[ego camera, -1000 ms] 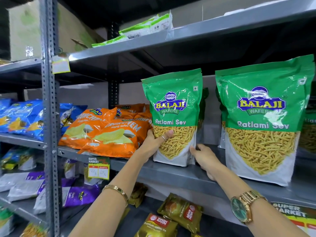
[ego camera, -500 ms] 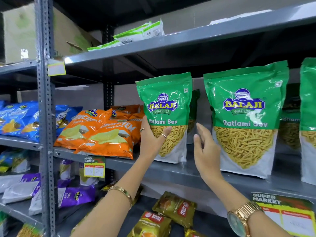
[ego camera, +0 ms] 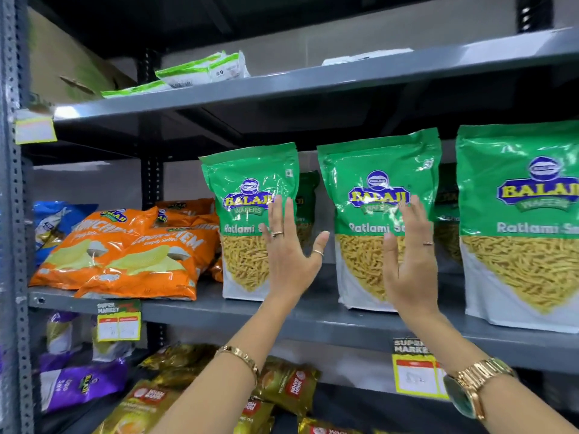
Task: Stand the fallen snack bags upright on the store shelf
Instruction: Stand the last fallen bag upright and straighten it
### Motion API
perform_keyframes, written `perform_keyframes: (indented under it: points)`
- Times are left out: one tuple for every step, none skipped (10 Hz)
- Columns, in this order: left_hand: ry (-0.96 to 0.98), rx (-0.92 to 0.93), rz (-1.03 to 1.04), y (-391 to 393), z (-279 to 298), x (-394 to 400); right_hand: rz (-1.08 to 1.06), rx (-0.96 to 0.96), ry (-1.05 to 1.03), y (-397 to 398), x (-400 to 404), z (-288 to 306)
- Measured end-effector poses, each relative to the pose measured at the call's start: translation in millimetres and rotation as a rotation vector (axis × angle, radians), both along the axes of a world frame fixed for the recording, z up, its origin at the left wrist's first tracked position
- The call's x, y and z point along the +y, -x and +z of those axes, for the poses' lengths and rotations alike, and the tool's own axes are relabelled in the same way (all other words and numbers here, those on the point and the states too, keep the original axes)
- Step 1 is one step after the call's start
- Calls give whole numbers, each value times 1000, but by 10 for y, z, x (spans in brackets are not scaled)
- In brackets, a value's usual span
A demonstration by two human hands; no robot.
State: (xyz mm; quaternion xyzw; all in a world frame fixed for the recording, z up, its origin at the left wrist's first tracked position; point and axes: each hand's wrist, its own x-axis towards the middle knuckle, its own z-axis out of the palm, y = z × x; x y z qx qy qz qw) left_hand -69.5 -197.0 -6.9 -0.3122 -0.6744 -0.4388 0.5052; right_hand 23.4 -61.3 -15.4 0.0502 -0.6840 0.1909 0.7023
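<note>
3 green "BALAJI WAFERS Ratlami Sev" bags stood upright on shelf, orange "CRUNCHEM" bags lay flat, left hand and right hand spread, holding nothing

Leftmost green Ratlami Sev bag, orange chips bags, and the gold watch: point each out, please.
Leftmost green Ratlami Sev bag (ego camera: pixel 247 189): head view, on the logo of its front.
Orange chips bags (ego camera: pixel 138 261): head view, on the front bag's chip picture.
Gold watch (ego camera: pixel 470 389): head view, on the band at the wrist.
</note>
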Motion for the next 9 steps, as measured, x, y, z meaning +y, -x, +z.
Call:
perform_keyframes:
  points:
    - [43,73,6,-56,-32,191,-161,-49,-24,-86,234,-2]
    - [78,114,28,-91,-76,332,-341,-162,-44,-146,455,-26]
    - [127,156,85,-113,-127,444,-489,-300,-85,-169,644,-82]
    - [158,167,103,-88,-162,511,-578,-386,-114,-162,759,-125]
    - [185,130,112,-33,-201,514,-618,-437,-130,-149,799,-131]
    - [208,101,109,-6,-227,478,-623,-459,-137,-122,828,-123]
    - [238,85,145,8,-240,437,-609,-479,-117,-98,822,-126]
    - [242,55,127,20,-242,411,-595,-463,-115,-70,820,-143]
    - [238,32,110,13,-231,414,-541,-464,-95,-80,802,-122]
